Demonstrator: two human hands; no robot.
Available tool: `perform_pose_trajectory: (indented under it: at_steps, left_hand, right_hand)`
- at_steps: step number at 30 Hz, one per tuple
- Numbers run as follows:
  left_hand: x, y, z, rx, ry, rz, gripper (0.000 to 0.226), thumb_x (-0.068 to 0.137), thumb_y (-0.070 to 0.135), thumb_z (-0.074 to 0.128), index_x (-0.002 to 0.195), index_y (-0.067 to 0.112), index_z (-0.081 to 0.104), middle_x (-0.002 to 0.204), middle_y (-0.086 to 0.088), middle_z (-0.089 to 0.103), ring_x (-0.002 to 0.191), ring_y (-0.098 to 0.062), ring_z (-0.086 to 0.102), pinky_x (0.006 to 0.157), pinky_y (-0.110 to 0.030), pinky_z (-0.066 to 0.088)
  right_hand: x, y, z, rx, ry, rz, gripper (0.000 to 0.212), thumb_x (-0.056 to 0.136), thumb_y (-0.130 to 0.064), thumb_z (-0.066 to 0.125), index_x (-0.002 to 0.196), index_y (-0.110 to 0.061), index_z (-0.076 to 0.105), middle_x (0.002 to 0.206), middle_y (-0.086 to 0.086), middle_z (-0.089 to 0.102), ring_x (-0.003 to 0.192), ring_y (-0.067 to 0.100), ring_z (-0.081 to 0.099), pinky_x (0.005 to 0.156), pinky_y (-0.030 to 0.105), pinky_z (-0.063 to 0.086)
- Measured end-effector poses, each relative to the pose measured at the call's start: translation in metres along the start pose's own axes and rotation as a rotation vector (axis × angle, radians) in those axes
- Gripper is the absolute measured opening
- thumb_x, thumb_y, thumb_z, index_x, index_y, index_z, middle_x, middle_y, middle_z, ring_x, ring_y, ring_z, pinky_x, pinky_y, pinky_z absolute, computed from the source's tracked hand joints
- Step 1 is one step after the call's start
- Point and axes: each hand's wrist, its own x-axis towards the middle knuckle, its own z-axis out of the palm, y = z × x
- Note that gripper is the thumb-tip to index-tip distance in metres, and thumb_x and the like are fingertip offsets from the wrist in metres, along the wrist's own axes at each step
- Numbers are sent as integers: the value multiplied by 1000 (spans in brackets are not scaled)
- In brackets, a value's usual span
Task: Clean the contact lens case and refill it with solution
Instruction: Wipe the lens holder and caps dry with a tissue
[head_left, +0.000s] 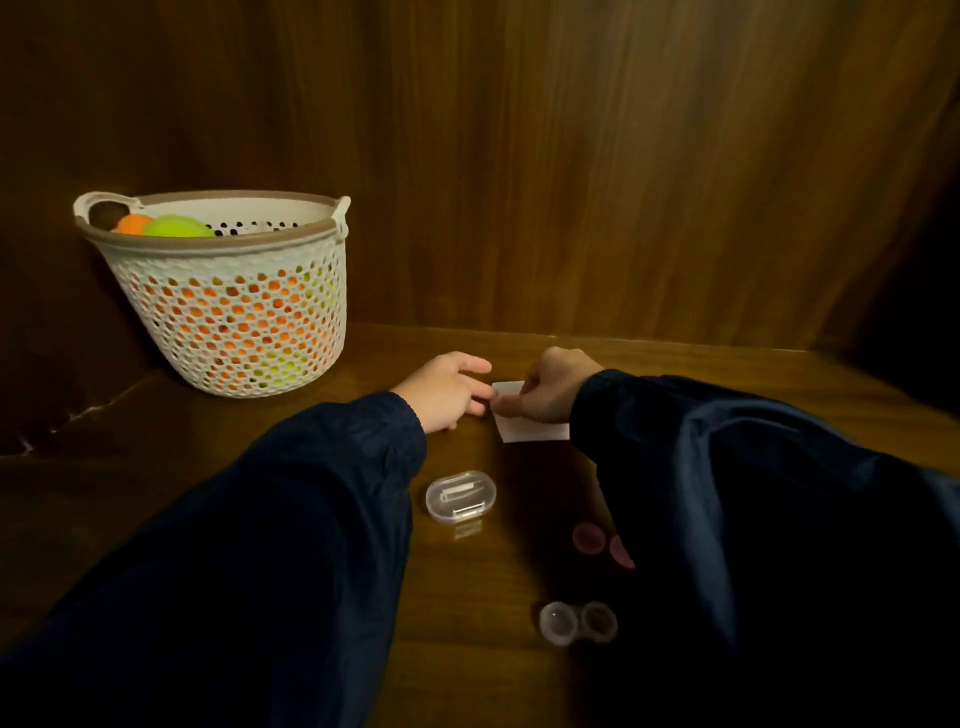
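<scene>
Your right hand (550, 387) pinches a white tissue (524, 428) on the wooden table (483, 675); your left hand (447, 389) rests open beside it. The uncapped lens case (578, 622) sits nearest you, where your right sleeve (727, 493) could sweep it or the pink caps (589, 538) off.

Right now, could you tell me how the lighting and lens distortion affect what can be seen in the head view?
In the head view, the light is dim and warm; the basket and white paper show clearly, while the clear lens case and pink caps sit in the right sleeve's shadow; the wide-angle lens bows the wall's grain; the table faintly mirrors the small clear box.
</scene>
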Motion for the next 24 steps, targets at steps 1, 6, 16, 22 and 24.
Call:
perform_pose_trajectory:
  at_steps: [1, 6, 16, 22, 24]
  left_hand:
    - [2, -2, 1, -14, -4, 1, 61, 98, -18, 36, 152, 10, 44, 139, -13, 66, 113, -21, 66, 53, -25, 39]
    - [3, -10, -3, -88, -37, -8, 71, 92, -28, 33, 156, 4, 36, 148, -19, 59, 133, -29, 60, 46, -9, 45]
    - [6, -15, -4, -65, -51, -11, 75, 91, -24, 39, 159, 8, 31, 153, -11, 56, 132, -26, 61, 63, -19, 45]
    - [6, -12, -4, -67, -24, 4, 70, 95, -10, 60, 157, 15, 38, 149, -1, 60, 126, -26, 64, 66, -23, 45]
    - [6, -8, -5, -71, -9, 7, 70, 94, -10, 61, 156, 17, 41, 147, 1, 62, 124, -24, 65, 64, -23, 45]
  right_hand:
    - [3, -3, 2, -19, -4, 17, 64, 81, -72, 74, 110, -15, 74, 102, 3, 71, 85, 18, 64, 61, 29, 48]
    - [9, -7, 8, -34, -5, 69, 60, 71, -70, 83, 86, -15, 64, 84, 0, 65, 76, 17, 62, 53, 28, 42]
    - [0, 1, -3, 102, -59, 88, 54, 88, -49, 80, 127, -13, 72, 123, 7, 71, 109, 22, 66, 88, 34, 57]
    - [-4, 12, -11, 286, -124, 99, 29, 90, -31, 82, 109, -9, 81, 95, 7, 76, 75, 16, 65, 65, 27, 52]
    - [-2, 21, -11, 391, -119, 100, 25, 85, -30, 88, 101, -11, 84, 96, 7, 80, 74, 14, 67, 64, 26, 53]
